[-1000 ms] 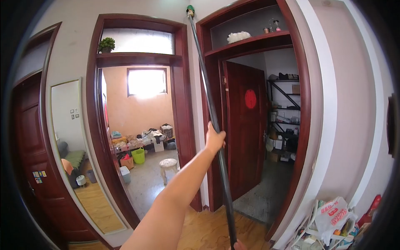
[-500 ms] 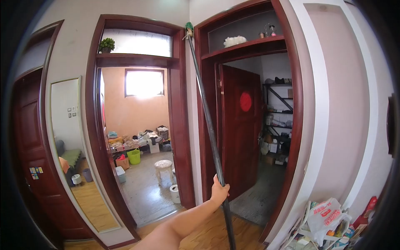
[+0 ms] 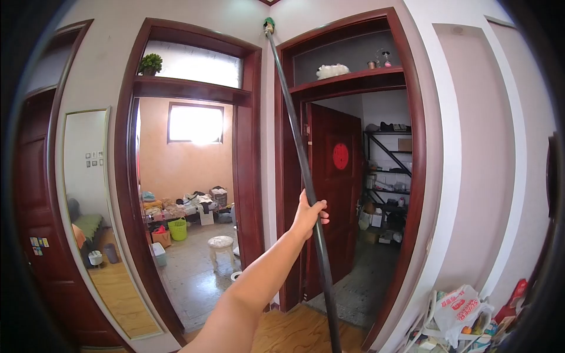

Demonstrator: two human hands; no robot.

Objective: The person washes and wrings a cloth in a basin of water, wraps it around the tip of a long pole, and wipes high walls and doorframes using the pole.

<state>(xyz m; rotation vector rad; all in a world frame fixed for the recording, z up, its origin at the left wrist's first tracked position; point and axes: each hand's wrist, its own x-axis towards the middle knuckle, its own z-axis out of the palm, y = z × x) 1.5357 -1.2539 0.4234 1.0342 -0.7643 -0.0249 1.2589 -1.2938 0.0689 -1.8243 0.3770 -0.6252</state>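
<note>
My left hand (image 3: 307, 218) is closed round a long dark pole (image 3: 296, 136), arm stretched out, fingertips showing on the pole's right side. Up and slightly left, the pole rises to a green and pale bundle (image 3: 269, 26), which looks like cloth tied on its tip. That tip is at the wall corner between two dark red door frames, level with their tops; whether it touches the wall I cannot tell. The pole's lower end runs out of view at the bottom. My right hand is out of view.
A doorway on the left opens on a room with a stool (image 3: 220, 247) and a green basket (image 3: 177, 229). Right of the pole stands a half-open door (image 3: 335, 194). Ornaments (image 3: 332, 72) line the ledge above it. A tall mirror (image 3: 88, 176) and a plastic bag (image 3: 459, 312) flank the scene.
My left hand has risen in view, still round the pole. The bundled tip has gone up the corner, and the view has tilted upward, showing some ceiling edge.
</note>
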